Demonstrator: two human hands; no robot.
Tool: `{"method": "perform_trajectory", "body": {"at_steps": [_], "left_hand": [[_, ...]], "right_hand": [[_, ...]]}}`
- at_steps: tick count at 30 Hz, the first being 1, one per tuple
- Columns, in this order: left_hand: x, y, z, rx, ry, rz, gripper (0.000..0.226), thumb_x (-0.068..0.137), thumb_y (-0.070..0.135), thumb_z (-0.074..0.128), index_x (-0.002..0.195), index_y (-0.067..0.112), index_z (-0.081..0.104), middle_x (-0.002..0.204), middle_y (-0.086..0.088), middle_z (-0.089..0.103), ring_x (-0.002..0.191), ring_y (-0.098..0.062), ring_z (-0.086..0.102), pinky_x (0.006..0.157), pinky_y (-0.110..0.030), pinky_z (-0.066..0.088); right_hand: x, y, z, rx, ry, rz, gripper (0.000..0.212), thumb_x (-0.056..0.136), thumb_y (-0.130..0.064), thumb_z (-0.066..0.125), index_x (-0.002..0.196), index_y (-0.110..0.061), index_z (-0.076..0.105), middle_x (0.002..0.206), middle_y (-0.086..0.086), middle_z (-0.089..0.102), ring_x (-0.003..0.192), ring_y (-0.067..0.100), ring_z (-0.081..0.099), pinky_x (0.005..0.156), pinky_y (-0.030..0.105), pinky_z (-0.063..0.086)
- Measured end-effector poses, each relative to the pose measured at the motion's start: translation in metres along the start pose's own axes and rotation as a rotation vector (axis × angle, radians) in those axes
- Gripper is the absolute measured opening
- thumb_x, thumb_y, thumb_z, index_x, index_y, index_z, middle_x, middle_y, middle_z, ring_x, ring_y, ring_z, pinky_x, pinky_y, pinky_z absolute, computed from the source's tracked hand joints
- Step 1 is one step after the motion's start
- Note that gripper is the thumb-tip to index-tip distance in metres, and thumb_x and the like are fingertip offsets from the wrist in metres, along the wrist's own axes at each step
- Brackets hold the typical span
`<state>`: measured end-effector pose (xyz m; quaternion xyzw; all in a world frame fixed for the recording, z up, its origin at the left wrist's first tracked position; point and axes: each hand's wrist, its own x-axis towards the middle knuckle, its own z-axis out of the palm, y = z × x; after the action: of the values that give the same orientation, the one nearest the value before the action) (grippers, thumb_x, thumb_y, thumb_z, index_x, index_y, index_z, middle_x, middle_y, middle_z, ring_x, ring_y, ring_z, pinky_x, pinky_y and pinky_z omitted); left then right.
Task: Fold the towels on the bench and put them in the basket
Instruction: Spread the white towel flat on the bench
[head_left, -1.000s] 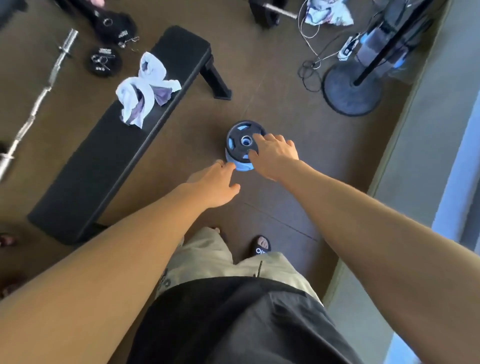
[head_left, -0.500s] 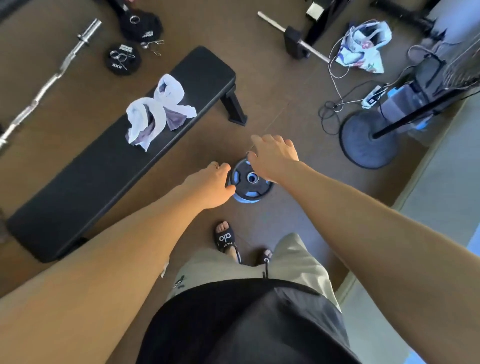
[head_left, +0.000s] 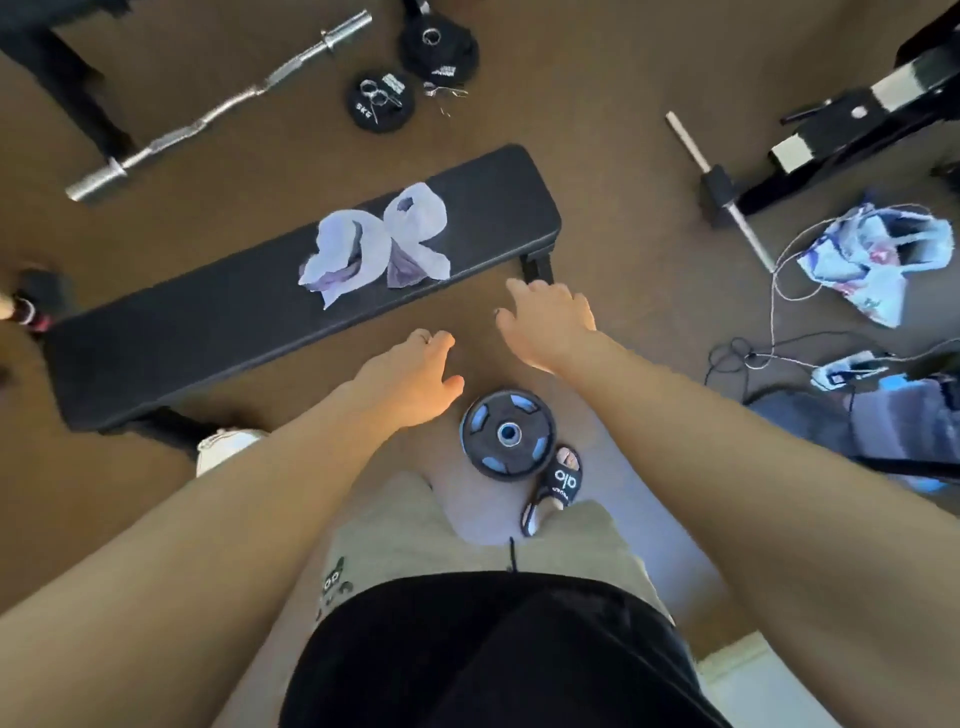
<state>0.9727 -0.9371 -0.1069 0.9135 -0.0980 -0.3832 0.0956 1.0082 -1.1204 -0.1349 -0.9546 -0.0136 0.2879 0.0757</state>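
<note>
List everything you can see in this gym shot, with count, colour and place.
crumpled white towels: apparently two, white-lilac, middle of bench
padded black bench: one, black, centre-left floor
round black-and-blue weight plate: one, floor by foot
small black weight plates: two, top centre
chrome curl bar: one, silver, top left
pale blue printed bag: one, right
black slide sandal: one, on foot
left hand: open, empty
right hand: open, empty

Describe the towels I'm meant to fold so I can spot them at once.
Find the long black bench lying across the brown floor. On its padded top, toward the right end, lies a crumpled heap of white towels with purplish folds. It is the only cloth on the bench; the patterned blue bag lies on the floor, far right.
</note>
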Motion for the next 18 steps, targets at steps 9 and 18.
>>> {"method": "perform_trajectory", "body": {"at_steps": [9, 18], "left_hand": [[0.043, -0.039, -0.025, -0.237, 0.071, -0.152, 0.056, 0.100, 0.041, 0.049, 0.149, 0.018, 0.033, 0.145, -0.009, 0.040, 0.117, -0.033, 0.057, 0.099, -0.049, 0.047], [0.121, -0.151, -0.058, -0.322, 0.054, -0.192, 0.050, 0.100, 0.036, 0.048, 0.143, 0.013, 0.037, 0.136, -0.011, 0.046, 0.118, -0.033, 0.054, 0.096, -0.047, 0.047]], "right_hand": [[0.091, -0.031, -0.029, -0.100, -0.063, -0.162, 0.053, 0.105, -0.042, 0.031, 0.152, -0.018, 0.033, 0.150, 0.013, 0.045, 0.136, 0.039, 0.042, 0.110, 0.052, 0.035], [0.199, -0.117, -0.023, -0.145, -0.061, -0.177, 0.048, 0.106, -0.042, 0.031, 0.148, -0.019, 0.037, 0.141, 0.012, 0.051, 0.126, 0.036, 0.050, 0.105, 0.049, 0.038]]}}
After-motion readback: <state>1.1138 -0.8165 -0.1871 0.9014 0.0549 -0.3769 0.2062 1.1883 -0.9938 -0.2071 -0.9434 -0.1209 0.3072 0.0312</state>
